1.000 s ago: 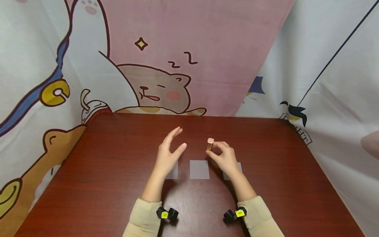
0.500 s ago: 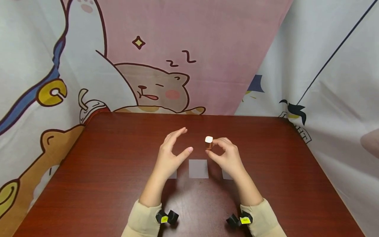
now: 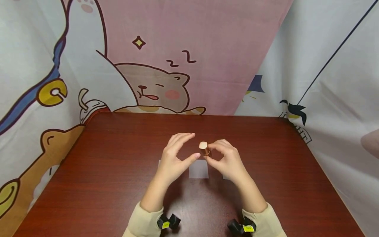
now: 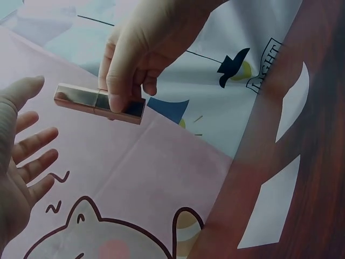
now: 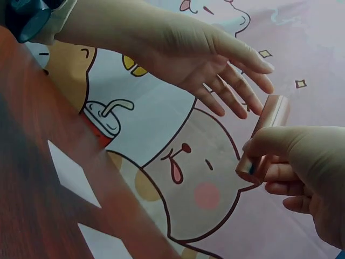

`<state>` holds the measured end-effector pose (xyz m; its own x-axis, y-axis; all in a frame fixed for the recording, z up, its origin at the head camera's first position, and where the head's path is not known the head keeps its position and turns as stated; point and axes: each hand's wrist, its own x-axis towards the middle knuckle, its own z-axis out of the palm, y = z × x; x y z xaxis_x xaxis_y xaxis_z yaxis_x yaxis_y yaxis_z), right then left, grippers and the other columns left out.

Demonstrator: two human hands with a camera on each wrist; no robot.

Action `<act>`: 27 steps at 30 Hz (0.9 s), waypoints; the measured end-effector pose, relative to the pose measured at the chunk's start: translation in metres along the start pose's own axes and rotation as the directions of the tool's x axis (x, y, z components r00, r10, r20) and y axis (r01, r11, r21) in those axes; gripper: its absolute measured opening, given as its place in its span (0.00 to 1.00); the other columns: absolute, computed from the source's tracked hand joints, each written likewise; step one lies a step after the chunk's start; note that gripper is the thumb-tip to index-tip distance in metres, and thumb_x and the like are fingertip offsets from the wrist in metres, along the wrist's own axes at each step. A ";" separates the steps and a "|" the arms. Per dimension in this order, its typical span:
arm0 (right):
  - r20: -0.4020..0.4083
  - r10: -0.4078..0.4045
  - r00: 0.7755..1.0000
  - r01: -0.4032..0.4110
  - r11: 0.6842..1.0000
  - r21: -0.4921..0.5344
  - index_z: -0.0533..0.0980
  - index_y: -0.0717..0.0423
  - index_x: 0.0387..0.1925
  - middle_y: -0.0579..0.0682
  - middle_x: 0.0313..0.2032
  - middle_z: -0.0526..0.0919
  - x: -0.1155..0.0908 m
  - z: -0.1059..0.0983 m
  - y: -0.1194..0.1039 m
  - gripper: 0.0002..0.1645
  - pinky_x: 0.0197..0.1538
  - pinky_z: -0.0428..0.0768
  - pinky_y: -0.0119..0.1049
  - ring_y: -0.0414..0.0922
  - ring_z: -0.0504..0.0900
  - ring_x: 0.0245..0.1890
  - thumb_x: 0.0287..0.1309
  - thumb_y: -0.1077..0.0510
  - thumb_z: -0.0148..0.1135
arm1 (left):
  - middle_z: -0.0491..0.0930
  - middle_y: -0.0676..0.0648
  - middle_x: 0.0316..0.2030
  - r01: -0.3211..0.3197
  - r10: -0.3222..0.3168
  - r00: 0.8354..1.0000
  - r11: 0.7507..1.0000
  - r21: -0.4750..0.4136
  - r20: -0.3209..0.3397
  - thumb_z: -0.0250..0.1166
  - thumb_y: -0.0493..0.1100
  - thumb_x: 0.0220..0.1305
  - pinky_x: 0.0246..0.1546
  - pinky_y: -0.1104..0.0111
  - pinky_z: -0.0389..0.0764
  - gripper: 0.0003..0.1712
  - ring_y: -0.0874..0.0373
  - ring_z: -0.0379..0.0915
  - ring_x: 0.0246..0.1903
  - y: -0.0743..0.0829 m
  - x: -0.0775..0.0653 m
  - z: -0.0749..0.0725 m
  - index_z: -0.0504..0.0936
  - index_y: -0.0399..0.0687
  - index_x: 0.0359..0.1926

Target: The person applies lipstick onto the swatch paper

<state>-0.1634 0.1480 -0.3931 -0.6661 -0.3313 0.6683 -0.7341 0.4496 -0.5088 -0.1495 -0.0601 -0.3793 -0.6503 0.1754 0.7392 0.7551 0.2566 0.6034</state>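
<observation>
My right hand pinches a shiny rose-gold lipstick tube between thumb and fingers, raised above the table. In the left wrist view the closed lipstick tube lies nearly level, its far end pointing at my left hand. A seam runs across its middle, and the right thumb covers part of the lower half. Just left of the tube, the left hand hangs with fingers and thumb spread, holding nothing. The right wrist view shows a gap between the left fingers and the tube.
On the dark red wooden table, a white paper square lies below the hands. Two more, a left square and a right square, are mostly hidden by the arms. A cartoon-printed cloth hangs behind the table.
The right hand has brought the lipstick tube left and a little nearer, tilting its top leftward. My left hand has shifted right, so the gap between the hands has narrowed.
</observation>
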 end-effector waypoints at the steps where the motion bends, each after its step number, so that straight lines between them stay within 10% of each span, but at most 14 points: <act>1: 0.005 -0.003 1.000 0.003 1.000 0.001 0.82 0.54 0.33 0.38 0.31 0.81 0.000 -0.001 -0.001 0.17 0.41 0.73 0.28 0.44 0.77 0.35 0.38 0.69 0.75 | 0.78 0.46 0.51 -0.008 0.008 1.000 1.000 -0.003 0.001 0.74 0.38 0.49 0.55 0.58 0.70 0.30 0.51 0.68 0.55 0.001 0.000 0.000 0.78 0.41 0.56; 27: 0.077 -0.024 0.997 0.025 1.000 -0.005 0.83 0.49 0.35 0.36 0.30 0.80 -0.001 -0.005 -0.016 0.17 0.34 0.73 0.33 0.40 0.76 0.34 0.40 0.67 0.75 | 0.83 0.47 0.34 -0.106 0.112 0.993 0.988 -0.112 0.047 0.74 0.30 0.48 0.44 0.65 0.77 0.16 0.54 0.76 0.40 -0.006 0.001 0.006 0.84 0.37 0.40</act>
<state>-0.1503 0.1451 -0.3824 -0.6564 -0.4051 0.6364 -0.7496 0.4456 -0.4895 -0.1547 -0.0554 -0.3839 -0.5647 0.2472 0.7874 0.8246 0.1284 0.5510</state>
